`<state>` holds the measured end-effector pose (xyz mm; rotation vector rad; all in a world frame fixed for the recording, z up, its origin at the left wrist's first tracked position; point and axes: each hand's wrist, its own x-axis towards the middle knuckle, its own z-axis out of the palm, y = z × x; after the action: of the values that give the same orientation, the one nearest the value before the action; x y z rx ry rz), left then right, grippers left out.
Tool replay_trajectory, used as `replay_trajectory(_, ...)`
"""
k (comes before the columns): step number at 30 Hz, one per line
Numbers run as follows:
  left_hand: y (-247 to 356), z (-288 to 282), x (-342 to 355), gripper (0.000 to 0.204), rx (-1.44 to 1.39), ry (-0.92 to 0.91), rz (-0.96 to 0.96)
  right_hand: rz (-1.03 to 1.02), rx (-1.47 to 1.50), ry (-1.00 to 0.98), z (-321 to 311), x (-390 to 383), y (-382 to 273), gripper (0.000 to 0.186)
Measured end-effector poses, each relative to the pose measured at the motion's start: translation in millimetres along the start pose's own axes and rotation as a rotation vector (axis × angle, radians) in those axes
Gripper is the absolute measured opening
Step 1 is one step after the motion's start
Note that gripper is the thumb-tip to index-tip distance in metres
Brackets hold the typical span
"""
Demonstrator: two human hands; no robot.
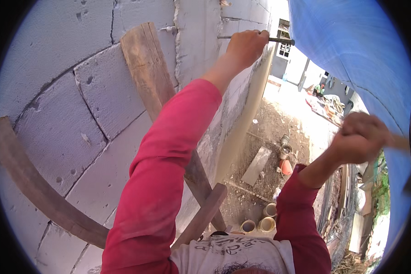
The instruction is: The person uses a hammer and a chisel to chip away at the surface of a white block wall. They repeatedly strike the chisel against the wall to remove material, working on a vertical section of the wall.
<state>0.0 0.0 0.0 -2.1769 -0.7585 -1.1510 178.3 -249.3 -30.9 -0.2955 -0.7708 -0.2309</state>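
Note:
My left hand [248,48], at the end of an outstretched red sleeve, is closed round a dark metal chisel [282,41]. The chisel's thin end meets the pale block wall [197,50], and its thicker end sticks out to the right of my fist. On the right, my right hand [360,138] grips the wooden handle of a hammer [400,142]. The hammer's dark head is at the right rim of the view, apart from the chisel and partly cut off. Motion blurs the right hand and the hammer.
Wooden beams [146,64] and a curved timber [45,196] stand against the wall. A blue tarp [351,41] hangs at right. Far below are a board [256,165], an orange bucket [286,167] and several round containers [266,223]. Another person [318,90] is in the distance.

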Motion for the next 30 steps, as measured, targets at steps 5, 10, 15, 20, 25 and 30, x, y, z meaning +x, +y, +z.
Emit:
replay_trajectory(5,-10,-1,7,0.009,0.039,0.0,-0.012,0.338,-0.341,-0.437,14,-95,89,0.03)
replay_trajectory(10,-21,-5,12,0.009,-0.005,0.045,0.01,0.674,-0.148,-0.389,7,-109,83,0.035)
replay_trajectory(15,-11,-6,-4,0.01,0.029,0.005,-0.009,-0.046,0.192,0.061,-2,14,0,0.039)
replay_trajectory(20,-15,-4,1,0.008,0.025,0.005,-0.019,0.215,-0.224,-0.384,6,-92,100,0.03)
replay_trajectory(25,-15,-8,-1,0.009,-0.008,-0.005,-0.041,0.461,-0.192,-0.384,18,-95,83,0.032)
replay_trajectory(30,-4,-3,5,0.01,-0.027,-0.004,-0.028,-0.244,0.057,-0.09,21,-12,13,0.043)
